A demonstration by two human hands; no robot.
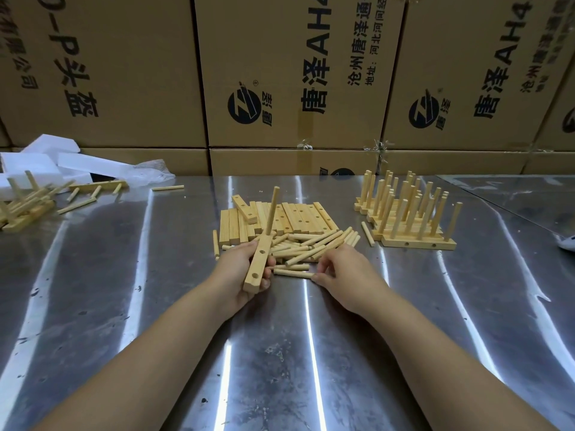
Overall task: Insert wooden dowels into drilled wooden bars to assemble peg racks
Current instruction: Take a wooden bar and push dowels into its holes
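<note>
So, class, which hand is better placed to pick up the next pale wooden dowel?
Right. The right hand is at the pile of loose pale wooden dowels, fingertips touching one; the left hand is busy gripping the drilled light wooden bar with two empty holes.

Wood was all one shade: tilted bar (257, 262), its inserted dowel (271, 209), loose dowels (306, 241), stacked bars (298, 217) and finished racks (417, 242) were pale yellow-tan with fine darker grain lines. Drill holes read dark brown. Table (124, 306) was silver-grey steel, streaked with white glare bands and flecked with black specks. Cartons (140, 57) were kraft brown with black printed characters and round black logos. Foam blocks (37, 164) were plain white.
</note>
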